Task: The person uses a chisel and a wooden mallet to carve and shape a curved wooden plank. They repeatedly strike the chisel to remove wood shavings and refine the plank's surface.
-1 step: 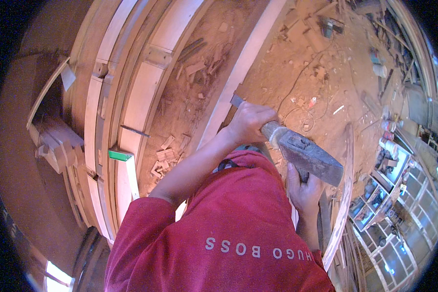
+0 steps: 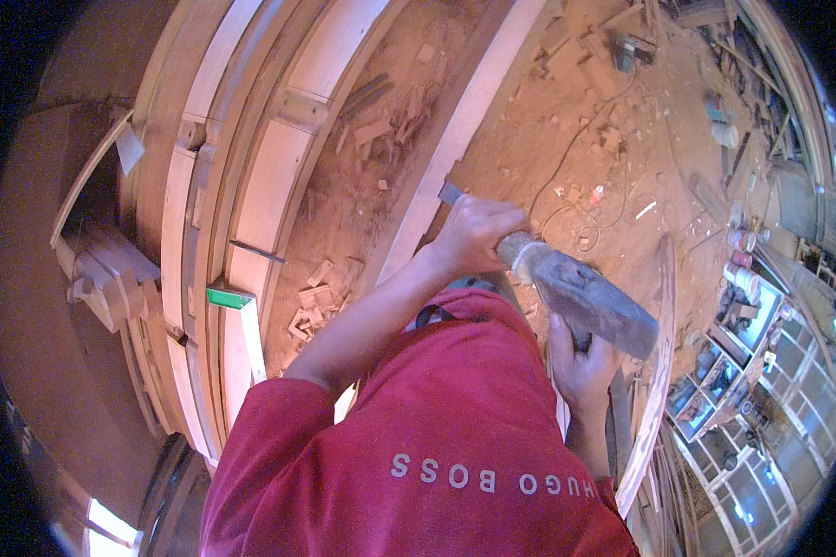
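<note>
My left hand is closed around a chisel. Its flat blade tip pokes out above my fist and rests against a long pale wooden board. The chisel's light handle end sticks out on the right side of the fist. Lower right, my right hand grips the handle of a hammer. The hammer's heavy grey metal head lies right at the chisel's handle end. My red sleeves and shirt fill the lower middle and hide the hammer's handle.
Curved wooden frame pieces stand along the left, one with a green end. Wood offcuts and sawdust cover the floor. A cable and a power tool lie at the upper right. Glazed window frames are stacked on the right.
</note>
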A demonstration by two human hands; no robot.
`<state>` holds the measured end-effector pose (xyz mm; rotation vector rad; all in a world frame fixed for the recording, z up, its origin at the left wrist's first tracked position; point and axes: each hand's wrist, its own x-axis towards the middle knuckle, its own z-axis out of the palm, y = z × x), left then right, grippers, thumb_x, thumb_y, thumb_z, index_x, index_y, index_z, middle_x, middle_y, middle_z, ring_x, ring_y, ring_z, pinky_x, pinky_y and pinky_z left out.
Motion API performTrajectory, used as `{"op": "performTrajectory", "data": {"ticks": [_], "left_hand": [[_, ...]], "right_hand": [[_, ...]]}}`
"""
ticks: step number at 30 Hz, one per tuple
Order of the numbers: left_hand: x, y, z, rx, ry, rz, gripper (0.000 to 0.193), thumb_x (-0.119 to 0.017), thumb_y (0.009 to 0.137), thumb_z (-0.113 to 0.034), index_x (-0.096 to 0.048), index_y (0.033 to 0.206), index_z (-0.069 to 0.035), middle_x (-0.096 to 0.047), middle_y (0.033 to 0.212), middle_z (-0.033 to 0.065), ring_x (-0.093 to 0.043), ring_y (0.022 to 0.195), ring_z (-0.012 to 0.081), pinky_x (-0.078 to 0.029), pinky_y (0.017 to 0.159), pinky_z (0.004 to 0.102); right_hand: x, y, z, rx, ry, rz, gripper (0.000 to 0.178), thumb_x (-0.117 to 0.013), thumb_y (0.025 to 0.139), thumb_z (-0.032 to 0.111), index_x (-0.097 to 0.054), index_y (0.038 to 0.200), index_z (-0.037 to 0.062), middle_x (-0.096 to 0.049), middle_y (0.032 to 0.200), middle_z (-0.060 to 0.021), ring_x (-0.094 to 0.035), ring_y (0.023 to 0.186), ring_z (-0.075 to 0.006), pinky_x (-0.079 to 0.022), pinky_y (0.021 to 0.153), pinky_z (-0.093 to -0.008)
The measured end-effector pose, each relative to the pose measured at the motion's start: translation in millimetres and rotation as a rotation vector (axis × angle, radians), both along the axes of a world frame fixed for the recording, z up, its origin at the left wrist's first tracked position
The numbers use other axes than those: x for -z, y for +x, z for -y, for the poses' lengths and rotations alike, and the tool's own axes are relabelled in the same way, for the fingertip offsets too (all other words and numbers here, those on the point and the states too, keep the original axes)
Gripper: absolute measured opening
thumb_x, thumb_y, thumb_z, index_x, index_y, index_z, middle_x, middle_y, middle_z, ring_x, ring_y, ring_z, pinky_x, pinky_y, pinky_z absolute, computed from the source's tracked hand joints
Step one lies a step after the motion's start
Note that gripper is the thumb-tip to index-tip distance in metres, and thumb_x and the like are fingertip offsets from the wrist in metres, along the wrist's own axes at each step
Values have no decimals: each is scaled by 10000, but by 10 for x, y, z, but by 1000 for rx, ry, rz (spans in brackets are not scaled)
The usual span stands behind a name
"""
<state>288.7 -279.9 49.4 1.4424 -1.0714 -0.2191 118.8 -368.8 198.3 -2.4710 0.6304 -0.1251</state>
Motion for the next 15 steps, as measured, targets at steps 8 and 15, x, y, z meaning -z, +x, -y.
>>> {"op": "performTrajectory", "data": {"ticks": [8,15], "left_hand": [[-30,90,-114,-15,47,29,198,-770,651,-197,-611,738,-117,-596,651,64,-615,583,262,-447,499,376],[-65,139,-165,-32,-15,-47,202,-782,656,-200,-623,737,-105,-590,642,79,-608,565,274,-443,496,372]], "right_hand": [[-37,166,-34,-14,22,2,168,-671,829,131,-656,964,33,-677,910,-164,-676,780,-339,-538,662,-385],[1,86,29,-117,52,10,208,-674,822,143,-656,1000,37,-678,936,-163,-679,787,-336,-543,664,-400]]}}
